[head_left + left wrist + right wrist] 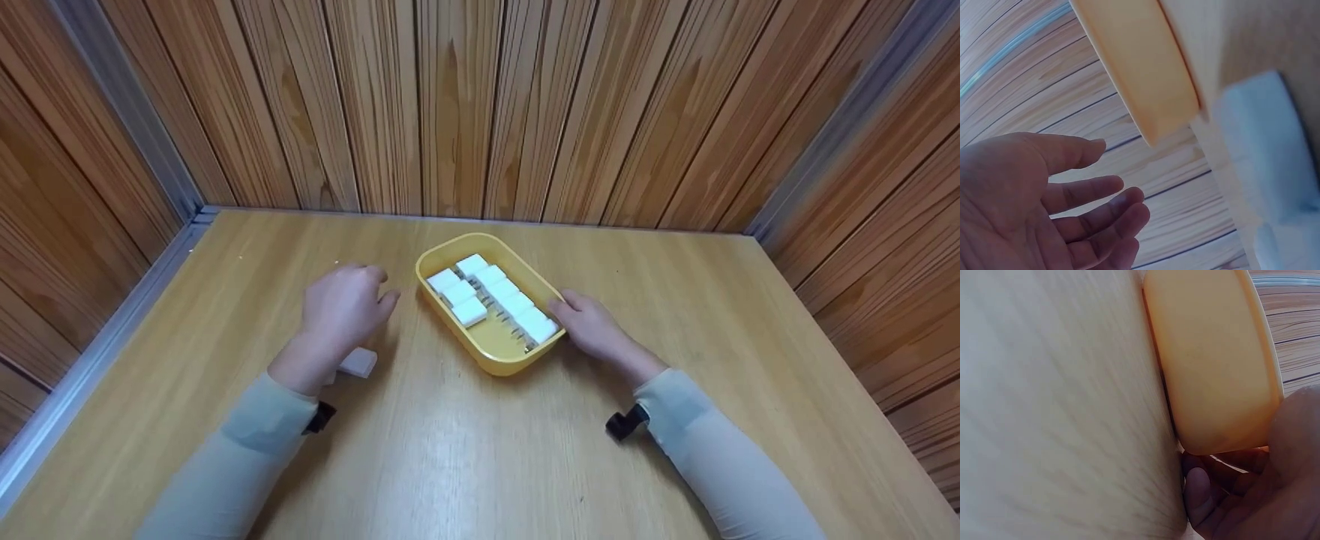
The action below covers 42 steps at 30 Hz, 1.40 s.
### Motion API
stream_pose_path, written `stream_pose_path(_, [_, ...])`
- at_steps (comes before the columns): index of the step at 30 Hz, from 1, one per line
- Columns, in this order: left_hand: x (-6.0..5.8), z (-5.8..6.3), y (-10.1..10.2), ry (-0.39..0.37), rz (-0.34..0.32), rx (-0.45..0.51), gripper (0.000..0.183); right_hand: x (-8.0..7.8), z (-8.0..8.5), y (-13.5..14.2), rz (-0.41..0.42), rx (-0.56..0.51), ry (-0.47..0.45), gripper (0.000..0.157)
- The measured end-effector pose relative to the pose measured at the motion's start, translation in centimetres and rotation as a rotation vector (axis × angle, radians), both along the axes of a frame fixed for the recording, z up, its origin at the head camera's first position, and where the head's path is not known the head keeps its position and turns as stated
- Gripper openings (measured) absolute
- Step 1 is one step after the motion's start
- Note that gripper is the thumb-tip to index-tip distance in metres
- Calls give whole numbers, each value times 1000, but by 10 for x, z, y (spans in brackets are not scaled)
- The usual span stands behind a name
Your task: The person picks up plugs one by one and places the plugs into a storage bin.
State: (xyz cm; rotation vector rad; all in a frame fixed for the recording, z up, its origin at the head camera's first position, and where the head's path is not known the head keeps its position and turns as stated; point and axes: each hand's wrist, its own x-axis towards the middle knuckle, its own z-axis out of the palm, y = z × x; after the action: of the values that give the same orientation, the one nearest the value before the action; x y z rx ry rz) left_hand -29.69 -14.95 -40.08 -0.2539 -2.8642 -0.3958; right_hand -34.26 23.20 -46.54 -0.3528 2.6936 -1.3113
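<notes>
A yellow plastic tray [499, 345] sits on the table with two rows of white blocks [459, 292] in it; thin metal prongs show along their sides. My right hand [596, 326] grips the tray's right end, thumb at the rim and fingers curled against the outer wall [1213, 365]. To the left of the tray, my left hand [343, 304] hovers above the table with nothing in it, its fingers relaxed and apart in the left wrist view. Near its wrist lies a white block [358, 363], and a second pale piece [1266, 247] partly shows beside that block.
Wood-plank walls [450, 105] close off the back and both sides of the wooden table [465, 465]. A metal rail [97, 330] runs along the left edge. Dark straps with small black mounts sit at both wrists.
</notes>
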Motion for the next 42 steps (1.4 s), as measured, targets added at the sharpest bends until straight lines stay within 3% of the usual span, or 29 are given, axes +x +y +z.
stream_pose_path(8, [0, -1, -13, -43, 8, -7, 34, 1, 0, 1, -3, -23, -3, 40])
stream_pose_path(22, [6, -2, -43, -277, -18, -54, 39, 0, 1, 0, 0, -13, -5, 41])
stream_pose_path(31, [8, -4, -50, -387, -33, -78, 31, 1, 2, 0, 5, -13, -42, 43])
stream_pose_path(42, [6, -4, -56, -519, -26, -95, 41, 1, 1, 0, 10, -8, -26, 42])
